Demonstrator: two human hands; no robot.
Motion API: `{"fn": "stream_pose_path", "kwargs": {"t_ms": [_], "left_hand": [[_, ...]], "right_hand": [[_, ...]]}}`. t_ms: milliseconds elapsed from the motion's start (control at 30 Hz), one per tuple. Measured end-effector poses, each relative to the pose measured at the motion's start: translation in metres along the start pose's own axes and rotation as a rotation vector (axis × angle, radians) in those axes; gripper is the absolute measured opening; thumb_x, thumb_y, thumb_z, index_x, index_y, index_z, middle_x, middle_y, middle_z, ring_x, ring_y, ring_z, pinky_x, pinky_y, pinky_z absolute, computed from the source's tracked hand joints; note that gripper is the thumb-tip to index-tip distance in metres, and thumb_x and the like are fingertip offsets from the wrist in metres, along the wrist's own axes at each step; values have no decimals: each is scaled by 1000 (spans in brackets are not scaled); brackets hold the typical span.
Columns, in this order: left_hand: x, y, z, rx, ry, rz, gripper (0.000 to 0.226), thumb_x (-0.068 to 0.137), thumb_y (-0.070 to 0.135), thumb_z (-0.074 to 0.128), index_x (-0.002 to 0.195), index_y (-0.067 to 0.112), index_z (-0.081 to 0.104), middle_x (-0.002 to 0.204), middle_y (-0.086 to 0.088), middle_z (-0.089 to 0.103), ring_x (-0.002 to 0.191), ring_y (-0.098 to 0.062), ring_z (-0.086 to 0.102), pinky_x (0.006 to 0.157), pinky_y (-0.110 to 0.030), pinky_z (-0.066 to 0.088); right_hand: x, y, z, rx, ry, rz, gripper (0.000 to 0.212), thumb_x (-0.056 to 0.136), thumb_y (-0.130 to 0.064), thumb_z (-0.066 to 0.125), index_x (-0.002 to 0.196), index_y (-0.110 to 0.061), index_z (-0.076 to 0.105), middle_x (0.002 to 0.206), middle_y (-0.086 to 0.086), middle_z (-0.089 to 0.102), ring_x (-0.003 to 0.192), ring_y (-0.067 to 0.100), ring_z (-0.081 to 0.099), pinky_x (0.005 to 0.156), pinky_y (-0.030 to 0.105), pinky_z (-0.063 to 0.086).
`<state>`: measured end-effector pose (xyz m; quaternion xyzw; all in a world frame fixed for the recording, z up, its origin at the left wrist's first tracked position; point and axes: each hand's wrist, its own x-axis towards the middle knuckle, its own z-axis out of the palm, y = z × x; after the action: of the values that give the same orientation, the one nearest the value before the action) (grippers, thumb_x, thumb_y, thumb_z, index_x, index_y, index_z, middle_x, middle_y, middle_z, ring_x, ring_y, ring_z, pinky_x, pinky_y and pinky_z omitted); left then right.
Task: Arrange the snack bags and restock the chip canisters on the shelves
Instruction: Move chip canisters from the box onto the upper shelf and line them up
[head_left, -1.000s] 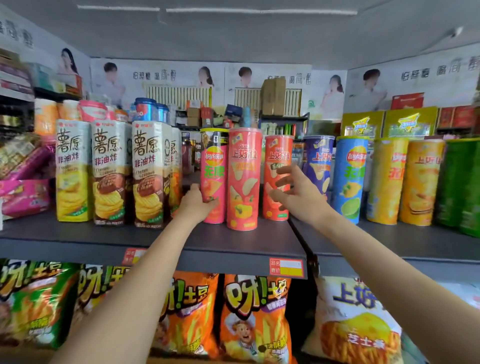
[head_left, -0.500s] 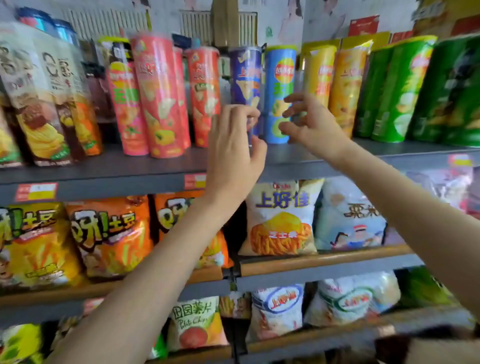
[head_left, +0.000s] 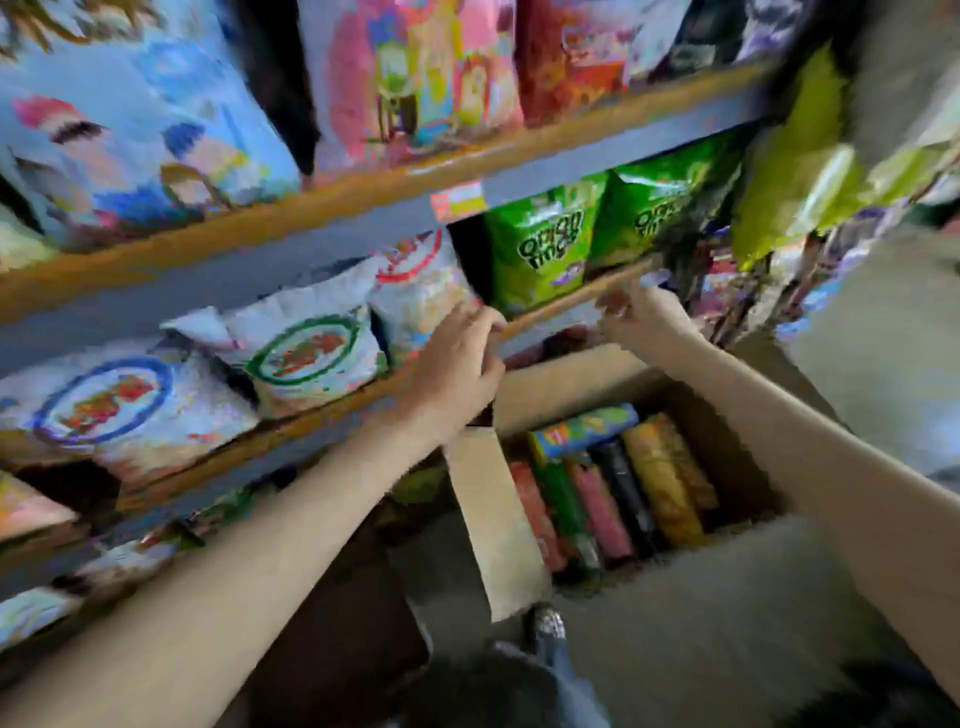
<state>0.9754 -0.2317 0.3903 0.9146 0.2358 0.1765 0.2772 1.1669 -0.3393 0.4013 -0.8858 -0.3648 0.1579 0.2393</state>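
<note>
The view is blurred and tilted. An open cardboard box (head_left: 566, 384) on the floor holds several chip canisters (head_left: 613, 488) lying side by side. My left hand (head_left: 457, 358) hangs above the box's left flap, in front of white snack bags (head_left: 306, 348) on a lower shelf, fingers loosely curled and holding nothing. My right hand (head_left: 639, 317) hovers over the box's far edge, below green snack bags (head_left: 545, 249); its fingers are relaxed and empty.
Shelf edges (head_left: 363, 187) with wooden rails run diagonally, packed with blue, pink and red bags above. More green bags (head_left: 795, 171) hang at the right. My shoe (head_left: 545, 623) stands on the grey floor (head_left: 701, 623) beside the box.
The view has swung down from the canister shelf to the lower shelves and the box on the floor. Both hands have come down with it, away from the canisters, still empty.
</note>
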Motion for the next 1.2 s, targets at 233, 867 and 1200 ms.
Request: {"fn": "stream_pose_path", "kwargs": {"t_ms": [233, 867, 1200], "left_hand": [[39, -5, 195, -45, -278, -295, 24, 86, 3, 50, 110, 8, 54, 108, -8, 52, 95, -25, 55, 77, -26, 38], [36, -22, 344, -233, -775, -800, 75, 77, 44, 70, 135, 13, 34, 134, -4, 44, 121, -19, 46, 101, -34, 39], [54, -53, 305, -430, -651, -950, 89, 34, 60, 77, 111, 28, 47, 114, 0, 62, 106, -18, 60, 93, -39, 50]], "right_hand": [[33, 240, 81, -153, -385, 389, 39, 87, -25, 62, 115, 1, 57, 119, 20, 60, 112, 36, 54, 83, 34, 42], [50, 310, 171, 233, -707, 550, 55, 72, -39, 78, 114, -14, 54, 112, 4, 61, 108, 23, 59, 90, 34, 49], [89, 288, 166, 524, -346, 522, 33, 94, -29, 53, 97, 0, 68, 84, 11, 70, 73, 20, 68, 72, 31, 55]]}}
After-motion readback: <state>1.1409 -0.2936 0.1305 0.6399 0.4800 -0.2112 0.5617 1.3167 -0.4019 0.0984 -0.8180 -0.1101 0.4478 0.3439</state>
